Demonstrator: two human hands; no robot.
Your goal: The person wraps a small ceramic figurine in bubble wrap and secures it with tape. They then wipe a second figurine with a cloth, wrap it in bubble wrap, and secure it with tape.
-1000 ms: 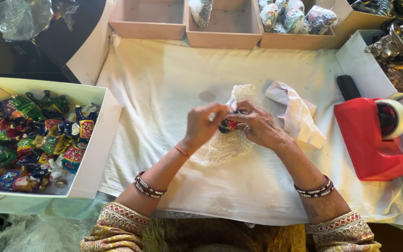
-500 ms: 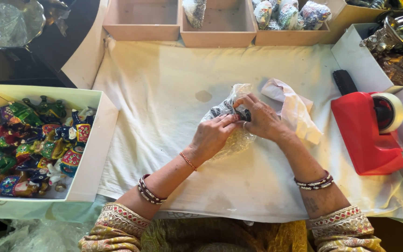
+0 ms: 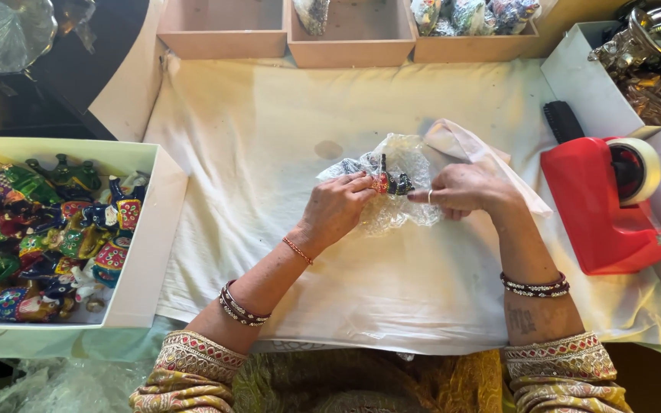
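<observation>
Since the earlier frame both hands have shifted slightly left and lower on the cloth, and the small painted figurine (image 3: 389, 183) now shows more plainly between them. Left hand (image 3: 338, 208) has its fingers closed in a pinch on the figurine's near end. Right hand (image 3: 464, 190) is closed on the figurine's other side, with the bubble wrap sheet (image 3: 399, 164) gathered under both. The figurine lies on the wrap, mid-table, on the white cloth (image 3: 269, 115).

Risk, as judged: the wrap is loose and crumpled, so the figurine's thin upright parts could snag or snap if the sheet is pulled tight. The wrap could also spring open, as no tape is on it yet.

Containers: a white box (image 3: 147, 252) at left is full of bright painted figurines. Three shallow tan trays (image 3: 219, 42) line the far edge; the right one holds wrapped bundles. A red tape dispenser (image 3: 602, 206) sits at right, near the right hand.
</observation>
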